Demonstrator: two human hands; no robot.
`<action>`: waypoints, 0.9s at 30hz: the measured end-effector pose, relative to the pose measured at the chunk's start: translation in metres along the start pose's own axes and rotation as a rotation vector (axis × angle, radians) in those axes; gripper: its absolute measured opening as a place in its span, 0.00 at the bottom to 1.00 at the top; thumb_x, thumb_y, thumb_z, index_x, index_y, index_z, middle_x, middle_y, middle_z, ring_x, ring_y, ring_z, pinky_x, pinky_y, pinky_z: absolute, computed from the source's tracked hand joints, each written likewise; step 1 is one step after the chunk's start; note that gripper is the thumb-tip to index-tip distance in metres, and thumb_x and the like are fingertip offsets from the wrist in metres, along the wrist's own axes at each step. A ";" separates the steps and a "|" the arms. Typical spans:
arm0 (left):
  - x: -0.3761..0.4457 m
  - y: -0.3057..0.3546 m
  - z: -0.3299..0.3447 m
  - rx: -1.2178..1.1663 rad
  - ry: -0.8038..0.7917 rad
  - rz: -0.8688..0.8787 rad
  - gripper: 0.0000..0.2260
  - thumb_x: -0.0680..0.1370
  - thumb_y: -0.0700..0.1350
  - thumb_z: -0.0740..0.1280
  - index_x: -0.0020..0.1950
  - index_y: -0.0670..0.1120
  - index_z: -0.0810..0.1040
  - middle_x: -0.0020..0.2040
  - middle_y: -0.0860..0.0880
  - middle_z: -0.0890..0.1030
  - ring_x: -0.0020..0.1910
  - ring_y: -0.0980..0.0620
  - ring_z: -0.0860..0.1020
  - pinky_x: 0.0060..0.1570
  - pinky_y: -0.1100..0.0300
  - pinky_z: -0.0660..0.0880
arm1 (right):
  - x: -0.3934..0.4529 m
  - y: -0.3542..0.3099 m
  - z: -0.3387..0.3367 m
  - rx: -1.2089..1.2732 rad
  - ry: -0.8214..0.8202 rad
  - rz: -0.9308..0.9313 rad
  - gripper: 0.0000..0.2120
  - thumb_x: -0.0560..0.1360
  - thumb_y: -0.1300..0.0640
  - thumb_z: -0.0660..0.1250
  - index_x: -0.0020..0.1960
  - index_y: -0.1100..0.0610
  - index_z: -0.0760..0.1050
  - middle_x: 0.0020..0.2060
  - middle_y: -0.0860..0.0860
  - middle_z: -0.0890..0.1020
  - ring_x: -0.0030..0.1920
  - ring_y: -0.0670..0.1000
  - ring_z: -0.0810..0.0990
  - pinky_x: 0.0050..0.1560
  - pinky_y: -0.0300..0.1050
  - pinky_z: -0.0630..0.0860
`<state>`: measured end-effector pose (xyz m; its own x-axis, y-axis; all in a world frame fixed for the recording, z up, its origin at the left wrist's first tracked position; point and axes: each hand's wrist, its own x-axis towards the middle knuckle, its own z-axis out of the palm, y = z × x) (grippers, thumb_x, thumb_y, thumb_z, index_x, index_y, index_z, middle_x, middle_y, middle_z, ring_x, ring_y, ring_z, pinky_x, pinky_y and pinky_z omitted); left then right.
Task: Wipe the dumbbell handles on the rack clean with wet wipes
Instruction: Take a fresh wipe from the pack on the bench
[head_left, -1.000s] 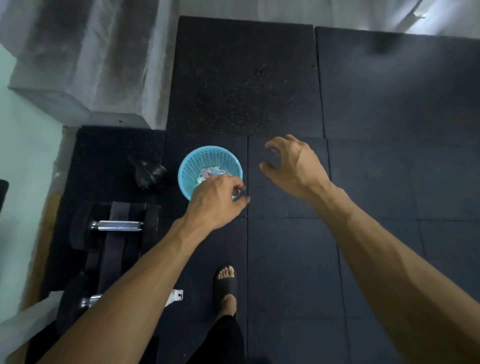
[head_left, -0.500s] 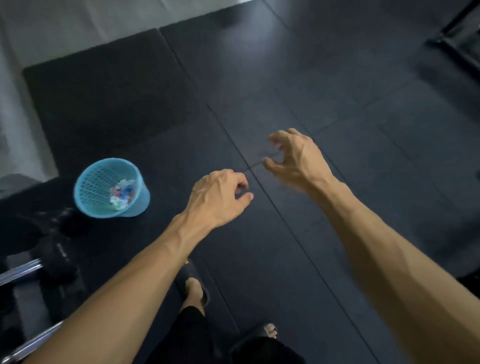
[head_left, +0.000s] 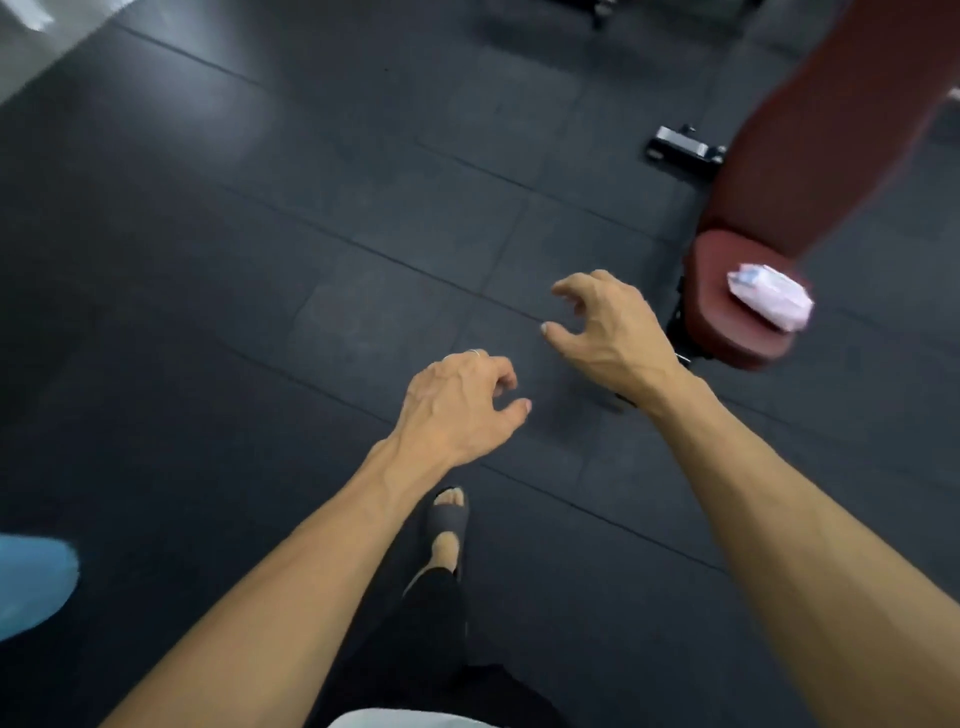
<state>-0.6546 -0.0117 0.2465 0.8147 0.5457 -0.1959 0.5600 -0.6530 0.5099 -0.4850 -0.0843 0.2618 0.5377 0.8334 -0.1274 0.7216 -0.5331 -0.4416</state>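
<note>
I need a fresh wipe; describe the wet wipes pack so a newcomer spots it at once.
Look right for the dark red padded bench. On its rounded seat end lies the wet wipes pack, a soft pale pink-white pouch. It is the only light thing on the red padding, just beyond the empty right hand.

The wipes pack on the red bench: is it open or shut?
Cannot tell. The wipes pack lies flat on the red bench, blurred; no flap shows.

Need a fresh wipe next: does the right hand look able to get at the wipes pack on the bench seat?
Probably yes: the right hand is empty, its grip open, and nothing lies between it and the wipes pack atop the bench seat.
</note>
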 end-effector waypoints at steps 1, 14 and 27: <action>0.017 0.020 0.012 -0.001 -0.020 0.031 0.14 0.76 0.59 0.67 0.55 0.52 0.80 0.43 0.58 0.73 0.49 0.54 0.77 0.49 0.57 0.72 | 0.000 0.027 -0.010 0.001 0.015 0.038 0.21 0.75 0.49 0.70 0.65 0.56 0.76 0.56 0.54 0.79 0.56 0.56 0.78 0.59 0.55 0.75; 0.229 0.226 0.139 -0.044 -0.244 0.213 0.10 0.76 0.55 0.68 0.54 0.52 0.80 0.43 0.57 0.74 0.44 0.55 0.75 0.45 0.60 0.69 | 0.038 0.308 -0.117 0.074 0.071 0.393 0.22 0.75 0.52 0.69 0.67 0.57 0.75 0.60 0.53 0.78 0.59 0.54 0.78 0.60 0.51 0.75; 0.399 0.315 0.296 -0.073 -0.142 -0.024 0.14 0.77 0.52 0.67 0.61 0.49 0.79 0.57 0.49 0.78 0.58 0.49 0.75 0.55 0.54 0.74 | 0.150 0.547 -0.103 0.156 -0.114 0.338 0.19 0.75 0.54 0.69 0.65 0.57 0.76 0.56 0.52 0.79 0.53 0.52 0.79 0.57 0.51 0.76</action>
<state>-0.1087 -0.1552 0.0816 0.8171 0.4779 -0.3224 0.5715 -0.5979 0.5620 0.0355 -0.2661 0.0922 0.6757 0.6299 -0.3830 0.4325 -0.7594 -0.4861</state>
